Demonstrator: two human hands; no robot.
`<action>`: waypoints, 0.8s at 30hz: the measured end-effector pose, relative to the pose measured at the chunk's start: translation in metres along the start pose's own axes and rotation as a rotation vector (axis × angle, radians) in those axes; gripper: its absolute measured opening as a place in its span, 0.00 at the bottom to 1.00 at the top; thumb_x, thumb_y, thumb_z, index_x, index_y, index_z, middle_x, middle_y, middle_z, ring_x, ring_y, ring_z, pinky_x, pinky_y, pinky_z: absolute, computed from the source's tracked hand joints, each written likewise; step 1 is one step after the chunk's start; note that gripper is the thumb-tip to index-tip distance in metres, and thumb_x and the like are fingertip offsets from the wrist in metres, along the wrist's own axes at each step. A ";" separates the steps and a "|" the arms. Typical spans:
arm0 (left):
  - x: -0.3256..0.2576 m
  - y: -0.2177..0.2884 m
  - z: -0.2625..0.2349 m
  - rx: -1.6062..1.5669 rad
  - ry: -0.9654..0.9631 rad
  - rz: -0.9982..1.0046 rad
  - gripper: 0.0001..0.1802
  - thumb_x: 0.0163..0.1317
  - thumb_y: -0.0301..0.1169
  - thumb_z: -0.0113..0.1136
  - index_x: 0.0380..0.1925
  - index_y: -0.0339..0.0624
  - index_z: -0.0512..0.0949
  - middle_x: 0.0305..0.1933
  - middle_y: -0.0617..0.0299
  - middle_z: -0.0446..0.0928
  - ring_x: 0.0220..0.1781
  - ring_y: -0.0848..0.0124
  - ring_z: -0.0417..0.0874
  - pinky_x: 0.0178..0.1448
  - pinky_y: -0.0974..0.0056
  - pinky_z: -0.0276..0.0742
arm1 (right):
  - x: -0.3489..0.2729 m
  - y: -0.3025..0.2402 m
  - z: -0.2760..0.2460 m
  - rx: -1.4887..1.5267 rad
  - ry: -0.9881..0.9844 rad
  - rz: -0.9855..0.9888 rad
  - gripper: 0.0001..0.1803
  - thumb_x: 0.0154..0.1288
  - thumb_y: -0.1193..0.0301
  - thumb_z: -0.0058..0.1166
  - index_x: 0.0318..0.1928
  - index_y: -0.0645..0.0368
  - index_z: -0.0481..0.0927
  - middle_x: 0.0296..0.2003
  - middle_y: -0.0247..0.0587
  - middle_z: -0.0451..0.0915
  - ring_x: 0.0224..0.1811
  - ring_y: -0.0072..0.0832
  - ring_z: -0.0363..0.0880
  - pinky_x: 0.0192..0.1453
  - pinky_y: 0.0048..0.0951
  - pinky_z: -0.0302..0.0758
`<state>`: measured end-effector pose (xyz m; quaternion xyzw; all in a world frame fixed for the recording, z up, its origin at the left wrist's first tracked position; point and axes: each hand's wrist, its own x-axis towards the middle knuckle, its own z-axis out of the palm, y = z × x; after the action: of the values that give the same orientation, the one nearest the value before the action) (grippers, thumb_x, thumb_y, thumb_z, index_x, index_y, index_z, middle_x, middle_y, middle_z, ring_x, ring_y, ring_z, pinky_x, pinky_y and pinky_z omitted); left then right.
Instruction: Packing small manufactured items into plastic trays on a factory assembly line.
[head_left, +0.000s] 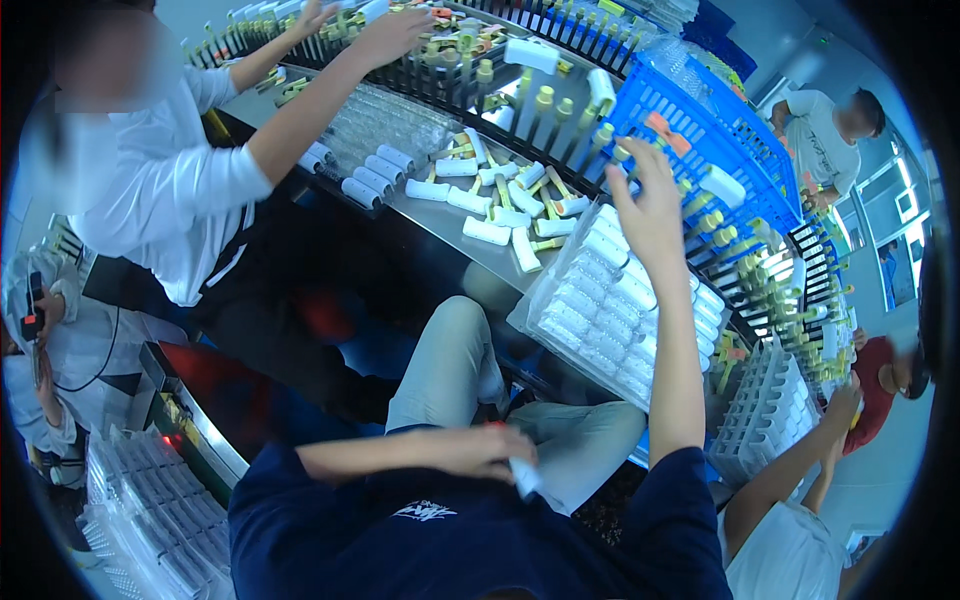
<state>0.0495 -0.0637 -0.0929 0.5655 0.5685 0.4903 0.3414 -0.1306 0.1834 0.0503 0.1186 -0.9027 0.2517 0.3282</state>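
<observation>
Nearest, the left hand (pixel 480 450) rests over the lap, fingers curled around a small white plastic tube (pixel 526 476), half hidden by the palm. Beyond the knees sits a clear, ribbed plastic tray (pixel 610 320) packed with rows of white cylindrical tubes. The right hand (pixel 650 205) reaches above it, fingers spread and loose, gripping nothing, against a blue lattice basket (pixel 720 130). Loose white tubes with yellow-green caps (pixel 500 205) lie scattered on the smooth steel table (pixel 440 225). Farther off, a co-worker's hand (pixel 390 35) touches the black pegged conveyor rack (pixel 450 75); its fingertips blur.
</observation>
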 end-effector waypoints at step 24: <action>0.158 0.019 -0.460 1.206 0.654 -0.185 0.22 0.62 0.32 0.60 0.58 0.44 0.76 0.51 0.50 0.82 0.52 0.53 0.83 0.58 0.52 0.76 | -0.164 0.057 -0.025 -0.042 -0.114 0.322 0.10 0.62 0.75 0.57 0.44 0.63 0.80 0.45 0.51 0.79 0.48 0.50 0.77 0.54 0.43 0.73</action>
<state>-0.3987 0.0092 0.0832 0.4291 0.8614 0.2026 -0.1813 -0.0144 0.2528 -0.0615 -0.0205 -0.9323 0.2749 0.2341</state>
